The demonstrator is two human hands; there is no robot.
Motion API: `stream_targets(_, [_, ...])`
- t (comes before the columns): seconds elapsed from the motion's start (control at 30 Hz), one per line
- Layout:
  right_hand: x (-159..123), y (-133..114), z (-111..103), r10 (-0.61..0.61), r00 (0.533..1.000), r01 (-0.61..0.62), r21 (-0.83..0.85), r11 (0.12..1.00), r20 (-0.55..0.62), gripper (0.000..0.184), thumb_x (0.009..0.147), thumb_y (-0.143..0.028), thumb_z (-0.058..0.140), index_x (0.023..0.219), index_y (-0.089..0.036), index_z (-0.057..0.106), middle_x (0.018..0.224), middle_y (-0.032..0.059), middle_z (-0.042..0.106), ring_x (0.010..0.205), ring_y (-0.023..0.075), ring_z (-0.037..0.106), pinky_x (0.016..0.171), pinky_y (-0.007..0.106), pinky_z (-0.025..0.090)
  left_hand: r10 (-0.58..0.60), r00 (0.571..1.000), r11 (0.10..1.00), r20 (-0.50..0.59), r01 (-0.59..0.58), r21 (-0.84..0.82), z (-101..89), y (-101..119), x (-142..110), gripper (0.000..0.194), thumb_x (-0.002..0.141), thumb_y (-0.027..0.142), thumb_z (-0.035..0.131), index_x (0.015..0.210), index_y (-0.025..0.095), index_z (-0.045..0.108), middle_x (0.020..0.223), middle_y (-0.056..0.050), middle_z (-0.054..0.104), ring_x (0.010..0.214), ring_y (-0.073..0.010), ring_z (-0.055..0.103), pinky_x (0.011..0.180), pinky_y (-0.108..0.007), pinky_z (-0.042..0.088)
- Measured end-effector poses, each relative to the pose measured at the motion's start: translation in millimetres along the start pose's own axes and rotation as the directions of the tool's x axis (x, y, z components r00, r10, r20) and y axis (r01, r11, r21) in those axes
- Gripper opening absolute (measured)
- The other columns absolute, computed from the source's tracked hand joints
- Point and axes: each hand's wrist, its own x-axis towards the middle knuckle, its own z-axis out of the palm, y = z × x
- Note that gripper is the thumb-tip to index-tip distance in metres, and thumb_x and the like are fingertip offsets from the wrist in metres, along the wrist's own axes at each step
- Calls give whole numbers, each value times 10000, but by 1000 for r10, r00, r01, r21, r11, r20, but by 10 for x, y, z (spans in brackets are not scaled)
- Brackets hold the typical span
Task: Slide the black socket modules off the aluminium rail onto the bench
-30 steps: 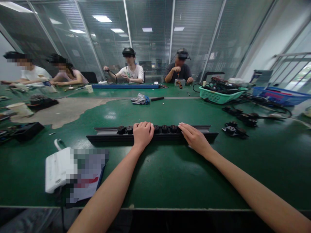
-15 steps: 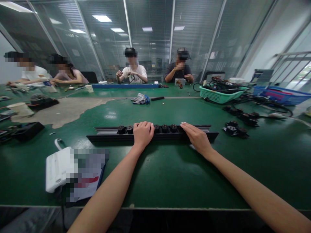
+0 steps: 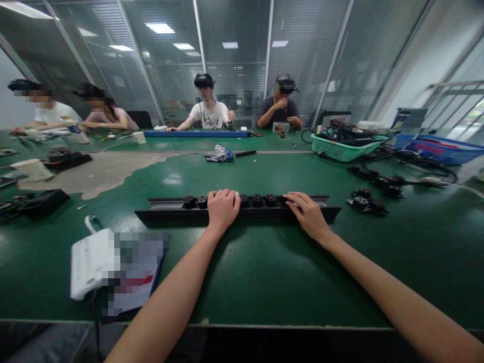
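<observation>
A long black channel (image 3: 177, 216) lies crosswise in front of me, with several round black socket modules (image 3: 256, 200) in a row inside it. Curled over the channel's middle, my left hand (image 3: 224, 209) is closed and hides the part beneath it. My right hand (image 3: 308, 214) is at the right end of the row. Its thumb and fingers bend around the edge of a flat black module (image 3: 280, 201) in the channel, with a small gap showing between them.
Loose black modules (image 3: 365, 201) lie to the right, before a green basket (image 3: 342, 150) of cables and a blue basket (image 3: 442, 148). A white power adapter (image 3: 91, 264) is at near left. Gloves (image 3: 219, 153) lie beyond the channel. Several people sit across the table.
My right hand has gone from fingers laid flat together to bent, with the thumb apart below. My left hand stays put. A person opposite has lowered one arm to the table.
</observation>
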Motion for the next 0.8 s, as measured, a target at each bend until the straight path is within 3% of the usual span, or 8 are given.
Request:
stream_targets(0.33, [17,-65,-48,68,996,-63,83,995,-61,294,967,-354,551,1144,-220,744,1179,109,703,1126,254,652,1051,479,485,5,1000,1000,-9,-6,-4,12,-9,-1,371,1023,322,368,823,211,660,898,-79,729,887,-238,628,847,-416,350])
stream_targets(0.8, [10,-46,-58,91,993,-85,75,994,-79,289,952,-333,572,1140,-206,752,1168,110,712,1120,248,656,1053,468,483,-1,1000,1000,3,1,-12,10,-5,2,382,1024,331,357,835,213,667,914,-89,732,898,-248,630,859,-424,352])
